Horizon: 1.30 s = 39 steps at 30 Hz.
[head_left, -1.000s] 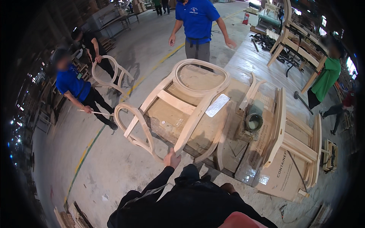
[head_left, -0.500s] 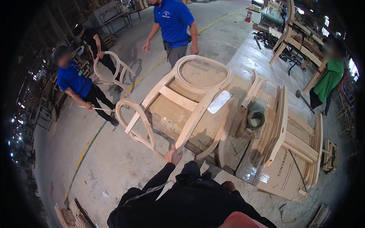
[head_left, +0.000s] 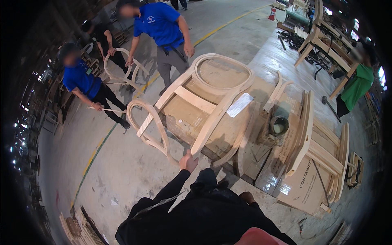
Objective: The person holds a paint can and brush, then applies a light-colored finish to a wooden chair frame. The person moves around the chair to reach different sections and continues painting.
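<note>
My left hand (head_left: 189,162) is closed round the near end of a leg on a pale wooden chair-back frame (head_left: 215,122). That frame lies flat over the cardboard-covered table (head_left: 185,112), its oval ring at the far end and a cross rail between its two legs. The other leg reaches past the table's left side, over a second oval wooden frame (head_left: 159,123). A white paper slip (head_left: 240,105) rests beside the held leg. Low in front of my dark clothing is my right hand (head_left: 247,198), partly hidden; its fingers cannot be made out.
Right of the frame stand a pot (head_left: 279,124) of pale liquid and curved wooden strips (head_left: 274,94). A bigger wooden assembly (head_left: 301,141) lies further right. Several people are nearby: a person in blue (head_left: 161,26) beyond the table, two at left, one in green (head_left: 356,96) at right.
The nearest person in blue has moved left and now reaches a hand to the oval frame held by the person in black. My left hand keeps its grip on the leg.
</note>
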Available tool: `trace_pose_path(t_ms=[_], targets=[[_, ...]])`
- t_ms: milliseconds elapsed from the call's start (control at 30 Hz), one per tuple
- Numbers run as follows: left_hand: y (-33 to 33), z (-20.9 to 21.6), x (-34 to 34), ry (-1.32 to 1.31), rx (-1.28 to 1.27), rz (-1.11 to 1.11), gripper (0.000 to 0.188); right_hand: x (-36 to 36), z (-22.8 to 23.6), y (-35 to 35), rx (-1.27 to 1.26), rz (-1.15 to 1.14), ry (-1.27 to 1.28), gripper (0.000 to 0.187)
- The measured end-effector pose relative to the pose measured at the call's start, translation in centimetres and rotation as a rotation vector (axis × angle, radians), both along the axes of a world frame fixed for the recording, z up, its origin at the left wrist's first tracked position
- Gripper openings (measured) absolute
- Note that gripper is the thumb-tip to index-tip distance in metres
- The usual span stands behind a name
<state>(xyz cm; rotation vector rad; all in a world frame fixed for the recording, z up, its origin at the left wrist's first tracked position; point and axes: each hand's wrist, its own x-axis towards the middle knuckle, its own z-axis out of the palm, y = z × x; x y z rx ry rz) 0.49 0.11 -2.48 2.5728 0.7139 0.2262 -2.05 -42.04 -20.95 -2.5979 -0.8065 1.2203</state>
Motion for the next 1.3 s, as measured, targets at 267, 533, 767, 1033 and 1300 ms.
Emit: trace_pose_path(t_ms=[267, 533, 767, 1033, 1300], targets=[[0.1, 0.0, -0.2, 0.009, -0.027, 0.005, 0.045, -0.1, -0.6, -0.3, 0.149, -0.060, 0.000, 0.035], [-0.2, 0.7, -0.1, -0.006, -0.012, 0.018, 0.045, -0.4, -0.7, -0.5, 0.095, -0.165, 0.045, 0.027], [-0.2, 0.9, 0.0, 0.001, -0.025, 0.014, 0.045, -0.3, -1.8, -0.5, 0.019, 0.197, -0.111, 0.022], [-0.2, 1.0, -0.1, 0.006, -0.019, 0.018, 0.044, -0.1, -0.7, 0.0, -0.006, 0.190, -0.091, 0.023], [-0.2, 1.4, -0.1, 0.026, -0.043, 0.028, 0.045, -0.1, -0.9, -0.1, 0.047, 0.146, -0.103, 0.020]])
